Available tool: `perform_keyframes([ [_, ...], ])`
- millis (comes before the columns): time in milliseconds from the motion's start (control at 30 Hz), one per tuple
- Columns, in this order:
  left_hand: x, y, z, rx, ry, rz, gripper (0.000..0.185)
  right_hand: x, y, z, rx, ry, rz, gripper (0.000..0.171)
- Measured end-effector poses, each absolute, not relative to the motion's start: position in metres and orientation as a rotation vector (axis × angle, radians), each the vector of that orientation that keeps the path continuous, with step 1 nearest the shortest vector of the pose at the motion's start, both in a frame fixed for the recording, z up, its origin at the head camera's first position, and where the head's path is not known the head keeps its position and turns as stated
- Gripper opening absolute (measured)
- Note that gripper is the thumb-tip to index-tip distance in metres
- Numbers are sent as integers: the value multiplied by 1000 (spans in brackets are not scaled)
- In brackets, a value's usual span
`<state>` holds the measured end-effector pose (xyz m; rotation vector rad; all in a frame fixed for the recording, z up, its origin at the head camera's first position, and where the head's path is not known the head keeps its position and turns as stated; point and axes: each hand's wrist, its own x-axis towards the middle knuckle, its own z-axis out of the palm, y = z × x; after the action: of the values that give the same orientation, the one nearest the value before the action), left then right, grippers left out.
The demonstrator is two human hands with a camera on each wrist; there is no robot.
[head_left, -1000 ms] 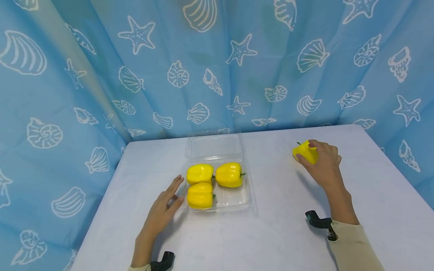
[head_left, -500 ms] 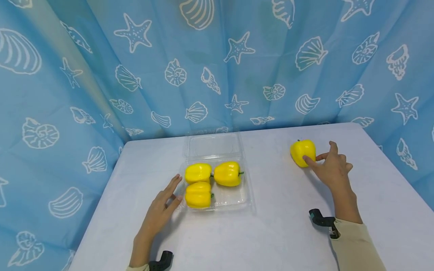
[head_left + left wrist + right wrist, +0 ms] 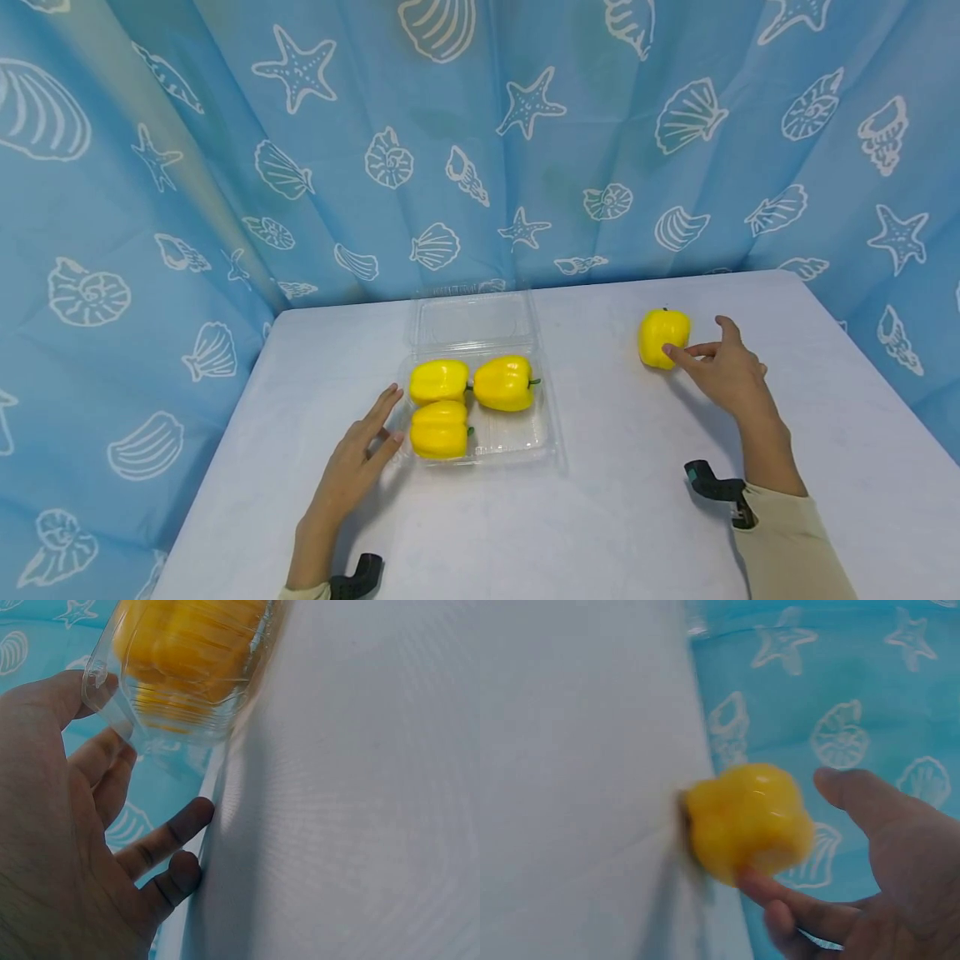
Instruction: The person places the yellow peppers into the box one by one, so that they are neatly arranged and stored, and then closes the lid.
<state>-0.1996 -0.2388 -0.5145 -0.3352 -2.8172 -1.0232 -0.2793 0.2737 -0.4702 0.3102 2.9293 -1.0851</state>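
A clear plastic clamshell tray (image 3: 553,433) sits mid-table, its lid (image 3: 472,321) folded open behind it. Three yellow bell peppers lie inside: back left (image 3: 438,381), back right (image 3: 504,382), front left (image 3: 438,429). My left hand (image 3: 378,421) lies flat with straight fingers against the tray's left edge; the left wrist view shows that hand (image 3: 67,825) beside the tray corner (image 3: 101,682). A fourth yellow pepper (image 3: 663,337) stands on the table at the right. My right hand (image 3: 705,347) is spread next to it, index fingertip touching its side, thumb apart. The right wrist view shows this pepper (image 3: 748,821) blurred.
The white table (image 3: 615,517) is backed and flanked by a blue curtain (image 3: 225,167) printed with shells and starfish. Black wrist mounts sit at both forearms (image 3: 712,486) (image 3: 360,575). The table's left edge runs close beside my left hand.
My right hand has let go of the fourth pepper and opened; the pepper now stands on the table with only a fingertip on it. The left hand has stayed put.
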Motion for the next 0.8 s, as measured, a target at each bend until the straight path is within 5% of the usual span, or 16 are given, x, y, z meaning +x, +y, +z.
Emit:
perform_keyframes([
  [400, -199, -239, -516, -351, -2816, -1012, 58, -276, 269, -460, 277, 2760, -1150, 108],
  [800, -199, -238, -514, -349, -2814, -1031, 58, -275, 261, -461, 200, 2562, -1442, 86],
])
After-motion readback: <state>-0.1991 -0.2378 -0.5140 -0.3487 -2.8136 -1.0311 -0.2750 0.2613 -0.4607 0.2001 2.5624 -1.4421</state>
